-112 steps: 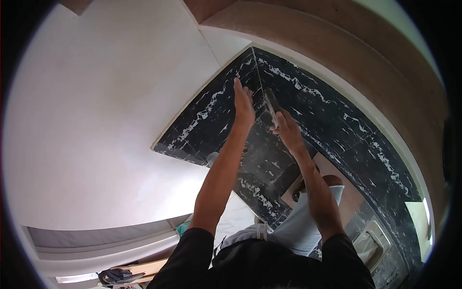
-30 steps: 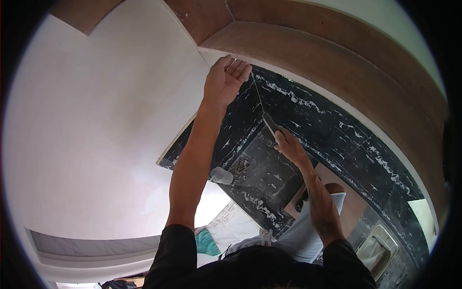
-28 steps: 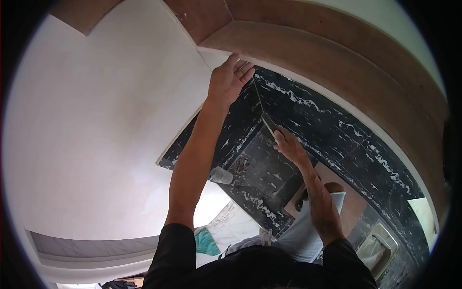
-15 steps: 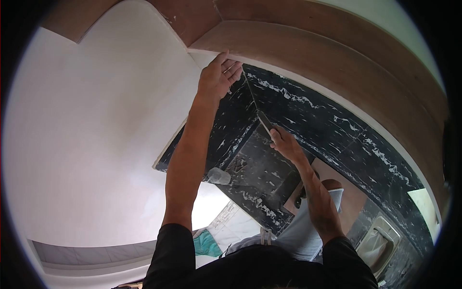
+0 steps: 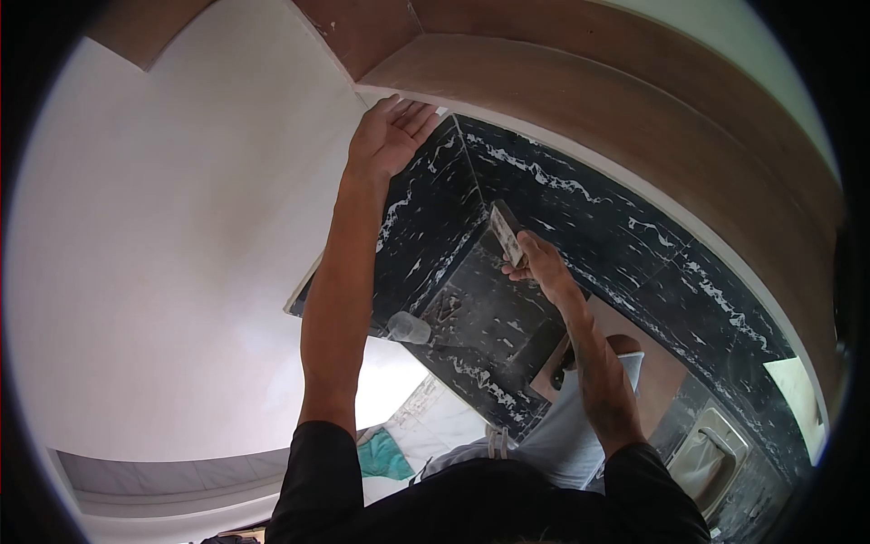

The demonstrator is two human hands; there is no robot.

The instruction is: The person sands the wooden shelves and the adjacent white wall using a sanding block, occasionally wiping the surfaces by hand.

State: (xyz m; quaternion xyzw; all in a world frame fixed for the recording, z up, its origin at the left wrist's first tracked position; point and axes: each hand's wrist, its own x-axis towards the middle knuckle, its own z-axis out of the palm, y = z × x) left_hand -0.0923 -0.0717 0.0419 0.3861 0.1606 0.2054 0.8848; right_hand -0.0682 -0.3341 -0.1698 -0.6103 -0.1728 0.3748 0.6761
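My left hand (image 5: 391,140) is raised with its palm up and fingers stretched out, right at the underside of the brown shelf (image 5: 544,86) near the wall corner. It holds nothing. My right hand (image 5: 541,261) grips one end of a flat, rectangular block (image 5: 505,230) with a dark edge and a pale, patchy face. The block is tilted, and its far end overlaps the corner of the black marbled wall tiles (image 5: 562,186) in this view.
A cloudy plastic cup (image 5: 410,328) stands on the dusty black counter (image 5: 489,317). A steel sink (image 5: 711,458) lies at lower right. My knee rests over a brown board (image 5: 666,363). A teal cloth (image 5: 385,456) lies at lower left, beside the white wall (image 5: 181,227).
My left hand has slid left along the shelf's underside, its palm turned more upward. My right hand has turned the block so its pale broad face shows instead of its narrow edge.
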